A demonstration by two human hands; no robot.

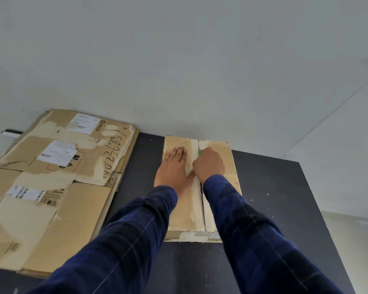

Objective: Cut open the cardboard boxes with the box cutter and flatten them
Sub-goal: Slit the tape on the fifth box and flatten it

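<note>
A closed brown cardboard box (185, 211) stands on the black table (274, 198), its taped top seam running away from me. My left hand (173, 168) lies flat on the left flap, fingers straight, pressing it down. My right hand (208, 164) is curled round a box cutter (199, 152), of which only a green tip shows, right at the seam near the far end of the box. The seam nearer to me looks split open as a dark gap.
A stack of flattened cardboard boxes (51, 183) with shipping labels and handwritten numbers covers the left of the table. A pale wall rises just behind the box. The table's right edge drops to a light floor (353, 240).
</note>
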